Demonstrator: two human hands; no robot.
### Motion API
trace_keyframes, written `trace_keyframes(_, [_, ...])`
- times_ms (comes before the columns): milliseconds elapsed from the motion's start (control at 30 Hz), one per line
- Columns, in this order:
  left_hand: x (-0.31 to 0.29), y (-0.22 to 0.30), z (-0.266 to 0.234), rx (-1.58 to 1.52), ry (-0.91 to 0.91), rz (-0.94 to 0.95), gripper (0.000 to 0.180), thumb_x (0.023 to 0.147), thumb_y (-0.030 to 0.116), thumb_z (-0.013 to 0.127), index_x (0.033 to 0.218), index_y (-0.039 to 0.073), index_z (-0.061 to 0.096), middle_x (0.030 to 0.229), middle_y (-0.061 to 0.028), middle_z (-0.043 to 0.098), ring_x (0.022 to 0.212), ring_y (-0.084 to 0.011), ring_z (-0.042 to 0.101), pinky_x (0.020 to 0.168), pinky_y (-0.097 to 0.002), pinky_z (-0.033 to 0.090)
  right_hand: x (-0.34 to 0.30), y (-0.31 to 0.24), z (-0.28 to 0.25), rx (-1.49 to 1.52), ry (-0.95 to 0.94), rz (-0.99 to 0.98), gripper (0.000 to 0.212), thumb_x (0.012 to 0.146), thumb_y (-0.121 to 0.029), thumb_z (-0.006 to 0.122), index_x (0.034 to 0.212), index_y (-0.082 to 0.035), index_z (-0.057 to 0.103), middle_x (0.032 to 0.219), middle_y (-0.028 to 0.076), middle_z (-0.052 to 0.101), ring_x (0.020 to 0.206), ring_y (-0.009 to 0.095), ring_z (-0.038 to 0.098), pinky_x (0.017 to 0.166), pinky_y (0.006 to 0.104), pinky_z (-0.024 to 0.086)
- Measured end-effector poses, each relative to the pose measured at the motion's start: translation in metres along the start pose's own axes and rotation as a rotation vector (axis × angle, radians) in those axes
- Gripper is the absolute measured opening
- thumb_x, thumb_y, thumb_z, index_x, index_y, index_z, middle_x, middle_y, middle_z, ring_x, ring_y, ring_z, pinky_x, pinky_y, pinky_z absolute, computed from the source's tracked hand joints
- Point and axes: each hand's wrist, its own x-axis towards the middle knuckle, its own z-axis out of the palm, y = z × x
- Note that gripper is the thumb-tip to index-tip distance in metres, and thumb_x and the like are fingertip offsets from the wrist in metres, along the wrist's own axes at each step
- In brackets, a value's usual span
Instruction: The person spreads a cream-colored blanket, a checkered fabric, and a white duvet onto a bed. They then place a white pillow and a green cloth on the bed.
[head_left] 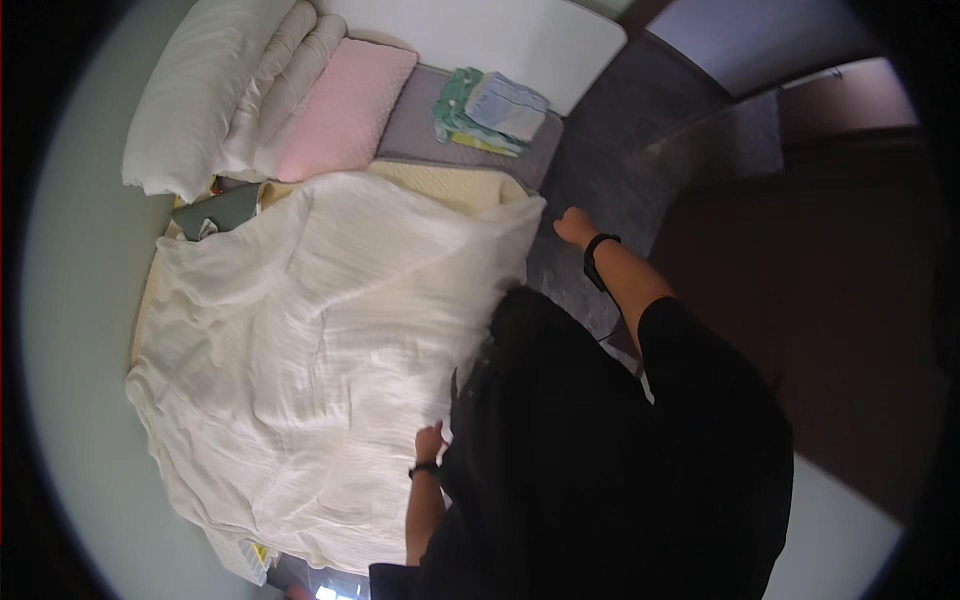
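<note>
A thin, crinkled white blanket lies spread over the bed, wrinkled across its middle. At its near right side, my left hand is closed on the blanket's edge, partly against my black clothing. My right hand is out past the far right corner of the blanket, over the grey floor. Its fingers are curled closed, with a narrow gap showing between it and the cloth; anything inside them is hidden. That corner looks lifted and slightly blurred. A cream quilted pad shows beneath the blanket's far edge.
Beyond the blanket are a rolled white quilt, a pink pillow and a grey cushion. Folded green and blue cloths lie on the grey surface. A white headboard stands behind; a dark brown surface is at right.
</note>
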Motion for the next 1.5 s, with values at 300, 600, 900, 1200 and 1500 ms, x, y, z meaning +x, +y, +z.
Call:
trace_keyframes(300, [0.079, 0.133, -0.104, -0.935, -0.001, -0.792, 0.032, 0.084, 0.028, 0.047, 0.076, -0.002, 0.057, 0.062, -0.0076, 0.058, 0.058, -0.0147, 0.056, 0.054, -0.0261, 0.044, 0.191, -0.099, -0.005, -0.414, -0.016, -0.463, 0.029, 0.077, -0.019, 0.050, 0.055, -0.003, 0.058, 0.069, 0.017, 0.058, 0.058, 0.031, 0.053, 0.087, 0.0448, 0.036])
trace_keyframes(600, [0.182, 0.188, -0.219, -0.966, 0.297, -0.530, 0.023, 0.083, 0.022, 0.053, 0.085, 0.000, 0.057, 0.070, -0.0076, 0.060, 0.066, -0.0133, 0.058, 0.058, -0.0256, 0.045, 0.163, -0.123, -0.045, 0.026, 0.337, -0.767, 0.023, 0.079, -0.014, 0.049, 0.065, 0.000, 0.059, 0.061, 0.013, 0.056, 0.054, 0.030, 0.054, 0.053, 0.0379, 0.044])
trace_keyframes(900, [0.218, 0.221, -0.336, -1.771, 0.578, 0.060, 0.070, 0.082, 0.039, 0.048, 0.134, 0.010, 0.012, 0.132, -0.0138, 0.028, 0.113, -0.0304, 0.039, 0.090, -0.0419, 0.035, -0.076, -0.175, -0.102, 0.767, -1.040, -0.862, 0.016, 0.081, -0.010, 0.054, 0.080, 0.004, 0.060, 0.074, 0.007, 0.061, 0.070, 0.011, 0.056, 0.067, 0.0225, 0.044])
trace_keyframes(1200, [0.182, 0.212, -0.314, -1.901, 0.602, -0.009, 0.035, 0.084, 0.018, 0.047, 0.116, 0.005, 0.042, 0.104, -0.0065, 0.052, 0.092, -0.0162, 0.052, 0.080, -0.0308, 0.041, -0.151, -0.185, -0.067, 0.415, -1.270, -0.864, 0.016, 0.075, -0.007, 0.062, 0.085, -0.002, 0.050, 0.075, -0.001, 0.052, 0.066, 0.007, 0.047, 0.058, 0.0215, 0.040])
trace_keyframes(1500, [0.098, 0.166, -0.279, -1.136, 0.822, -0.108, 0.028, 0.074, 0.009, 0.062, 0.100, 0.003, 0.054, 0.088, -0.0037, 0.058, 0.085, -0.0123, 0.052, 0.078, -0.0276, 0.041, -0.200, -0.197, -0.040, 0.270, -1.381, -1.109, 0.010, 0.074, -0.013, 0.056, 0.077, -0.004, 0.053, 0.066, -0.005, 0.046, 0.064, 0.003, 0.040, 0.057, 0.0192, 0.032])
